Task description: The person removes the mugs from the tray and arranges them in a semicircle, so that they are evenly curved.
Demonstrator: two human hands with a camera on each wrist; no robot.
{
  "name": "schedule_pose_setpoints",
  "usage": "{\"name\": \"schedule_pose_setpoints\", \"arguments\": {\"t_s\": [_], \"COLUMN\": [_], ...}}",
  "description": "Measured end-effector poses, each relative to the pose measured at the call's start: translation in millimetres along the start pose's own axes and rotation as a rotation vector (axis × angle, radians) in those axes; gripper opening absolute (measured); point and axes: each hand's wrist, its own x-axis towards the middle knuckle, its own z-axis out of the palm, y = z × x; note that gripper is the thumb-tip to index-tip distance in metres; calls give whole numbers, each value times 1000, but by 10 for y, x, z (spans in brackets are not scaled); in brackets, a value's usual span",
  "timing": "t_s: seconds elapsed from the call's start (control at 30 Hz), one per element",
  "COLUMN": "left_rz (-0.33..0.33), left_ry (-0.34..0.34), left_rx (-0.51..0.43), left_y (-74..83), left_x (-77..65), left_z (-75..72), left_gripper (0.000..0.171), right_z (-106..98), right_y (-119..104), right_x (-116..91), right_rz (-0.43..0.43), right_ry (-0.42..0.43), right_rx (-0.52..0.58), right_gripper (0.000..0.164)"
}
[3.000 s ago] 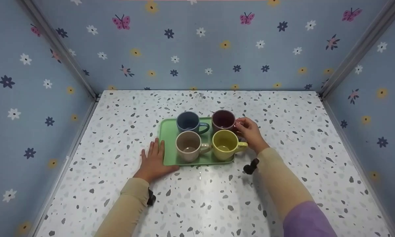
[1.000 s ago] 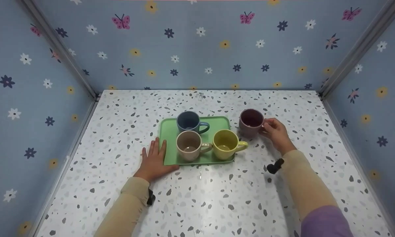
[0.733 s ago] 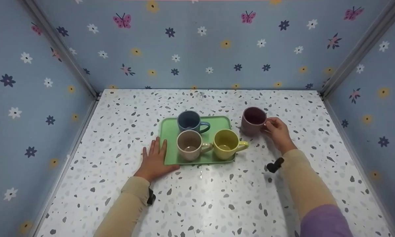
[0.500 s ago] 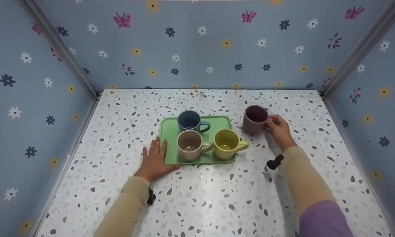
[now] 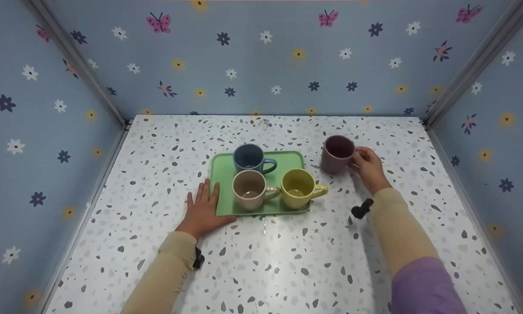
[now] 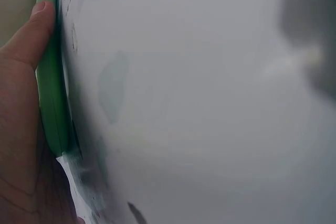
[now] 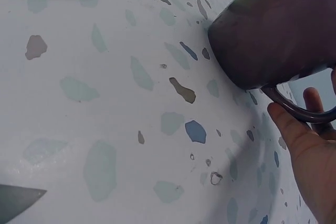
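Observation:
Beside the green tray (image 5: 224, 168), at its right, a dark maroon mug (image 5: 336, 156) stands upright on the speckled table. My right hand (image 5: 369, 168) holds this mug by its handle (image 7: 299, 109). At the tray's near left corner my left hand (image 5: 204, 213) rests with fingers spread, the thumb along the front rim and the fingertips at the left rim. Three mugs stand on the tray: a blue mug (image 5: 248, 159) at the back, a beige mug (image 5: 249, 192) in front of it, and a yellow mug (image 5: 297, 189) at the front right.
The white speckled table (image 5: 266, 261) reaches to a blue flowered wall (image 5: 261, 56) behind, with similar panels at left and right. The yellow mug's handle juts past the tray's right edge. The tray's back right part bears no mug.
My right hand has carried the maroon mug off the tray's back right to the table at the right, then slightly farther back. My left hand has stayed at the tray.

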Motion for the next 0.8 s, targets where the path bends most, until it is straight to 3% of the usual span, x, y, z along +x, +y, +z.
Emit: {"name": "schedule_pose_setpoints", "arguments": {"t_s": [0.23, 0.47, 0.67, 0.8], "left_rz": [1, 7, 1, 0], "left_ry": [-1, 15, 22, 20], "left_rx": [-15, -18, -8, -6], "left_y": [0, 17, 28, 22], "left_x": [4, 2, -6, 8], "left_z": [11, 13, 9, 5], "left_gripper": [123, 122, 122, 122], "right_z": [5, 3, 9, 33], "right_y": [-33, -46, 43, 54], "right_x": [-10, -86, -176, -284], "right_rz": [41, 62, -18, -93], "right_ry": [18, 138, 255, 290], "right_rx": [-23, -33, 21, -38], "right_gripper": [30, 52, 60, 58]}}
